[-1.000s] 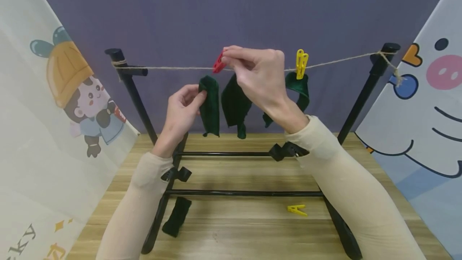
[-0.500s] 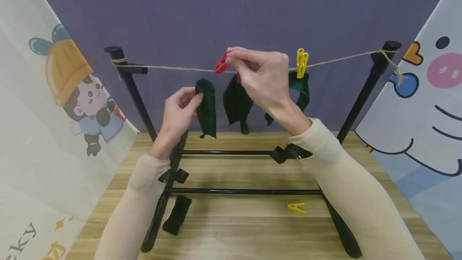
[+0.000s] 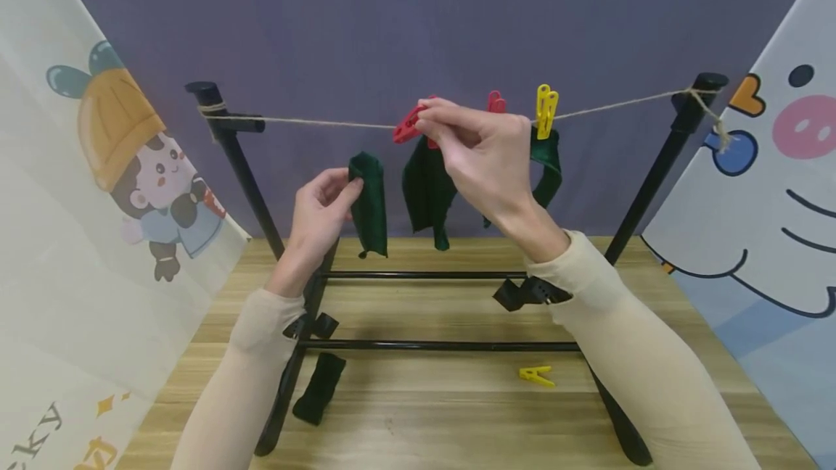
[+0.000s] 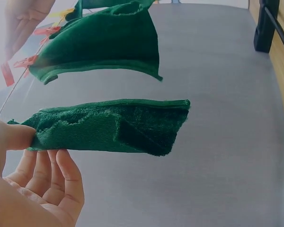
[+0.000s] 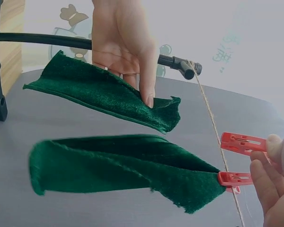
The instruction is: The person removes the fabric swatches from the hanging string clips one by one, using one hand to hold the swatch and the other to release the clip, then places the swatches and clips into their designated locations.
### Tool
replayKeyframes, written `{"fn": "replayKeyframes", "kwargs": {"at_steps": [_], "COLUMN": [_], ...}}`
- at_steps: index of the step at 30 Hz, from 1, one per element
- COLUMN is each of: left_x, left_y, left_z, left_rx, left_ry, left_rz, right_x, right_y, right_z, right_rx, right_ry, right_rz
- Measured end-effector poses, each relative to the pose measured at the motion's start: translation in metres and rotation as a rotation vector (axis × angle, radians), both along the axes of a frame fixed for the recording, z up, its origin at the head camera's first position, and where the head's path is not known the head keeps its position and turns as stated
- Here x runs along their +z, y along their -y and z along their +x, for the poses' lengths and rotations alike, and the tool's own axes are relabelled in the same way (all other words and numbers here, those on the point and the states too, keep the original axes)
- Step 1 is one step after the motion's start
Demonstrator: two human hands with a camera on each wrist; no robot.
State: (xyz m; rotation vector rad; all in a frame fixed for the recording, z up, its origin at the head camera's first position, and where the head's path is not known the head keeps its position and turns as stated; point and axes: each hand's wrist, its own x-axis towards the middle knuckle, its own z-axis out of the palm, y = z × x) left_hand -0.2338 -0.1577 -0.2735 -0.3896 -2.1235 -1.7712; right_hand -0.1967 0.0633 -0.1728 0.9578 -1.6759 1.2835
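My left hand [image 3: 316,217] pinches the top of a dark green velvet cloth strip [image 3: 371,209] between thumb and fingers, and the strip dangles below the line, apart from it. A red clothespin [image 5: 241,143] is pinched by its handles in my right hand [image 3: 486,154]; its tip is at the string [image 5: 208,109], though I cannot tell if it grips it. Just beside it, another red clothespin [image 5: 234,178] holds a second green cloth [image 3: 427,191] on the string. Farther right, a third green cloth [image 3: 547,165] hangs by a yellow clothespin [image 3: 546,111] and a red clothespin [image 3: 496,101], partly behind my right hand.
A black frame with posts [image 3: 242,165] and low crossbars [image 3: 418,346] carries the string. On the wooden table [image 3: 424,412] lie a dark green folded cloth [image 3: 320,389] and a yellow clothespin [image 3: 537,376]. Printed cartoon panels stand at both sides.
My left hand has drifted left and slightly down with the cloth strip. My right hand has shifted a little right and down, still pinching the red clothespin.
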Motion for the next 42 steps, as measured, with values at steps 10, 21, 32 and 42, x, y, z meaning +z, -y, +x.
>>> {"fn": "replayKeyframes", "kwargs": {"at_steps": [10,21,32,42], "left_x": [-0.011,-0.026,-0.032,-0.039], "left_y": [0.002,0.004,0.007,0.006], "left_z": [0.0,0.001,0.001,0.006], "left_rx": [0.004,-0.004,-0.001,-0.031], "left_ry": [0.025,0.057,0.083,0.085], "left_rz": [0.006,0.003,-0.005,-0.012], "right_x": [-0.016,-0.036,-0.055,-0.069], "right_y": [-0.006,-0.012,-0.018,-0.021], "right_z": [0.002,0.006,0.006,0.008], "right_rx": [-0.02,-0.005,0.096,0.084], "right_ry": [0.055,0.146,0.273,0.355], "right_rz": [0.03,0.022,0.009,0.052]}}
